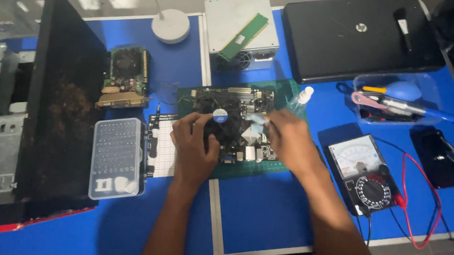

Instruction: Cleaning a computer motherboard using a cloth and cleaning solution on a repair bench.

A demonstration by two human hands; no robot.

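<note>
The fingers of the left hand (pixel 196 146) curl around the black round cooler fan (pixel 222 123) at the middle of a small green motherboard (pixel 240 124), gripping its near-left rim. The right hand (pixel 289 143) has its fingertips pinched narrow on a pale bluish wipe (pixel 257 122), pressed to the board just right of the fan. The board lies on a green mat (pixel 289 94) in the middle of the blue table (pixel 253 210). Just behind the right hand stands a small clear spray bottle (pixel 301 97). To the left lie a clear case of screwdriver bits (pixel 117 158) and a graphics card (pixel 125 77); to the right, an analog multimeter (pixel 364 173) with red and black leads. Farther back sit a grey power supply (pixel 235 20) with a green memory stick (pixel 243 36) on top, and a closed black laptop (pixel 358 35).
</note>
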